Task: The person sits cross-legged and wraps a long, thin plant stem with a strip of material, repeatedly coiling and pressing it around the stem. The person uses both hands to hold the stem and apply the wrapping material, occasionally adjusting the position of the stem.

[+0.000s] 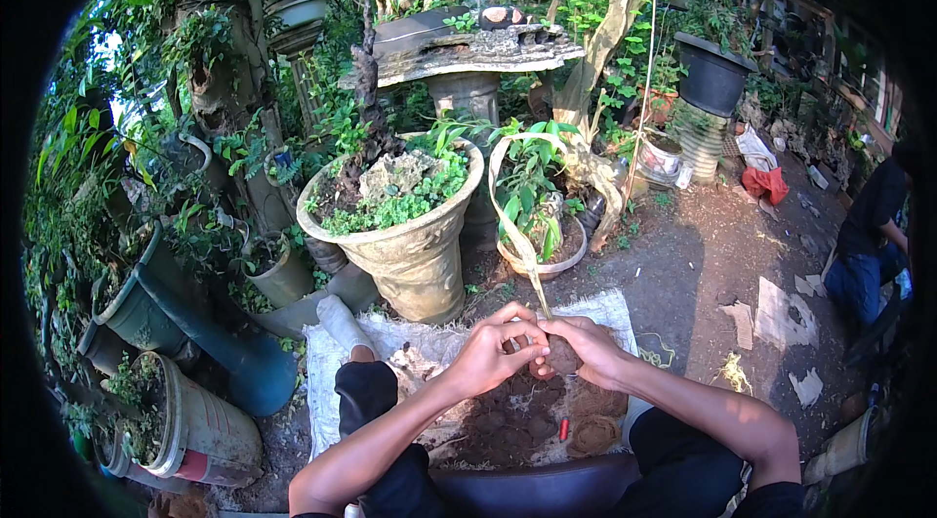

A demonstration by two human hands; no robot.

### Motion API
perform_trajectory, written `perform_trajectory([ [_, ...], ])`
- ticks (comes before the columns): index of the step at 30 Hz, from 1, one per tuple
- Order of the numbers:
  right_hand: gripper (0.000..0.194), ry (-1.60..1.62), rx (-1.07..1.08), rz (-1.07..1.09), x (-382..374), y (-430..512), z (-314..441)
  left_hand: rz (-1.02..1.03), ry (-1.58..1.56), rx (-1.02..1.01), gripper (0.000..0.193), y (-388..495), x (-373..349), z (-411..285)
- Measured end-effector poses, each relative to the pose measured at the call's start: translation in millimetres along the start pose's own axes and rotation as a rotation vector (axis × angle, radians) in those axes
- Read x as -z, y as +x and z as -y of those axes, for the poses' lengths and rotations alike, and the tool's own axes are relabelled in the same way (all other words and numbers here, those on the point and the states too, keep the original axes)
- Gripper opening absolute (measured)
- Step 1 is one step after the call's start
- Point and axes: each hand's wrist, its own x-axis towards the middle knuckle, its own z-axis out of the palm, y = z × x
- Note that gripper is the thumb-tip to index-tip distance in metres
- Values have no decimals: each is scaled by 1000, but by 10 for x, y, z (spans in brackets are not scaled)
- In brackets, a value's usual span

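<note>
My right hand is closed around a brown, fibrous ball at the base of a plant with a long, pale, strap-like leaf that rises and arches over. On the ball's left side, my left hand has its thumb and fingertips pinched together; whatever lies between them is too small to make out. Under both hands, a white woven sack is spread on the ground, bearing dark soil. A small red spool lies on it, beside a coil of brown fibre.
A large concrete pot stands just beyond the sack, with a smaller planted bowl to its right. Buckets and pots crowd the left. Torn cardboard lies on the right, near another person at the far edge.
</note>
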Motion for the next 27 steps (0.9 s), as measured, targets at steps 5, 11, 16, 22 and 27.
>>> perform_trajectory([
  [5, 31, 26, -12, -41, -5, 8, 9, -51, -31, 60, 12, -3, -10, -74],
  [11, 29, -15, -38, -28, 26, -4, 70, -127, -153, 82, 11, -11, -41, -104],
  [16, 29, -24, -25, -24, 67, -4, 55, -129, -263, 174, 14, -20, -81, -36],
  [22, 21, 145, -15, 13, 106, -9, 27, -14, -358, 386, 35, -35, -128, 3],
  [27, 22, 170, -44, 85, 138, -64, 55, 110, -538, 544, 48, -27, -139, 30],
])
